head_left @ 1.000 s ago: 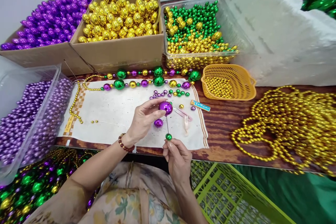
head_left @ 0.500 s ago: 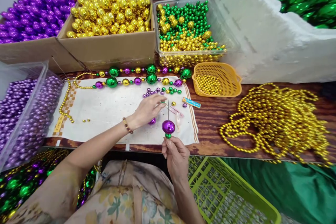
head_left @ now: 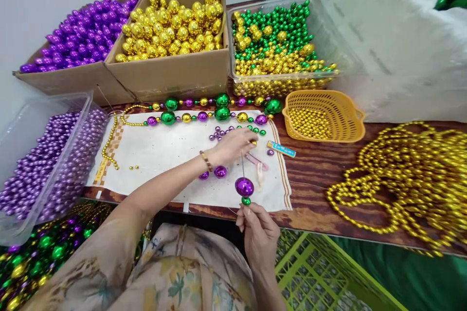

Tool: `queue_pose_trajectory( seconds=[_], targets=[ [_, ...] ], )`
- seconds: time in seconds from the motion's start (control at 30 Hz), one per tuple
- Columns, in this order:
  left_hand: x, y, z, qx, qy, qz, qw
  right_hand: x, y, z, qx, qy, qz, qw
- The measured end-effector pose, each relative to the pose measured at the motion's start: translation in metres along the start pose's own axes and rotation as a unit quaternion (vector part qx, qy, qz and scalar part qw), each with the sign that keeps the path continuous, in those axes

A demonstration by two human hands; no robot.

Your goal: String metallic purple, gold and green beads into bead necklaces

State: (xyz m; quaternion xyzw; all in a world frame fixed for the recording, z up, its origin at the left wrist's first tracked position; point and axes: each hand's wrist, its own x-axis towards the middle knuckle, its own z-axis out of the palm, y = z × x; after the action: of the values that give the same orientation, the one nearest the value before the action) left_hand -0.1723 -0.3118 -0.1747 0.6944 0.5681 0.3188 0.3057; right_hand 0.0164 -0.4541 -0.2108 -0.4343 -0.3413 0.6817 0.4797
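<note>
My left hand (head_left: 231,146) reaches over the white cloth (head_left: 156,155), its fingertips closed around a small gold bead (head_left: 254,142). Nearer to me, my right hand (head_left: 260,231) pinches a thin beading needle (head_left: 242,165) just under a green bead (head_left: 246,201). The needle stands upright through that bead and the large purple bead (head_left: 244,186) above it. Two loose purple beads (head_left: 220,171) lie by my left wrist. Small lilac beads (head_left: 218,134) and green beads (head_left: 256,130) lie beyond the left hand. A pink tool (head_left: 258,161) rests right of the needle.
A bead strand (head_left: 202,116) runs along the cloth's far edge. Behind stand bead-filled cartons (head_left: 168,73) and a clear tub (head_left: 284,77). To the right are an orange basket (head_left: 343,116), a blue packet (head_left: 281,148) and heaped gold strands (head_left: 412,180); a lilac-bead tub (head_left: 89,126) stands left.
My left hand has moved from the needle's tip to the gold bead and closed on it. My right hand keeps the needle upright. The view has shifted left.
</note>
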Motion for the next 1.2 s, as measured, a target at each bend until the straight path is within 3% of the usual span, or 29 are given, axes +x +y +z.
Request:
queue_pose_trajectory(
  seconds=[0.07,0.17,0.27,0.37,0.5,0.63,0.9,1.03,1.2],
  targets=[
    [-0.017,0.005,-0.016,-0.237,0.053,-0.073,0.967,-0.001,-0.002,0.000,-0.012,-0.002,-0.009,1.000],
    [-0.049,0.015,-0.035,-0.493,0.088,-0.161,0.850,-0.002,-0.005,0.001,-0.033,-0.009,-0.025,0.999],
    [-0.075,0.025,-0.046,-0.595,0.094,-0.190,0.775,-0.003,-0.008,0.004,-0.062,-0.021,-0.035,0.997],
    [-0.088,0.031,-0.050,-0.632,0.107,-0.196,0.742,-0.006,-0.009,0.008,-0.083,-0.025,-0.039,0.995],
    [-0.095,0.032,-0.051,-0.653,0.123,-0.191,0.722,-0.009,-0.012,0.014,-0.096,-0.024,-0.048,0.994],
    [-0.099,0.030,-0.049,-0.656,0.121,-0.178,0.723,-0.010,-0.016,0.017,-0.115,-0.020,-0.043,0.992],
    [-0.101,0.033,-0.054,-0.600,0.141,-0.174,0.768,-0.011,-0.014,0.017,-0.119,-0.023,-0.014,0.993],
    [-0.106,0.043,-0.040,-0.566,0.126,-0.193,0.792,-0.011,-0.014,0.031,-0.091,-0.052,0.031,0.994],
    [-0.113,0.066,-0.009,-0.616,0.161,-0.222,0.738,-0.013,-0.017,0.055,-0.062,-0.065,0.054,0.995]
  ],
)
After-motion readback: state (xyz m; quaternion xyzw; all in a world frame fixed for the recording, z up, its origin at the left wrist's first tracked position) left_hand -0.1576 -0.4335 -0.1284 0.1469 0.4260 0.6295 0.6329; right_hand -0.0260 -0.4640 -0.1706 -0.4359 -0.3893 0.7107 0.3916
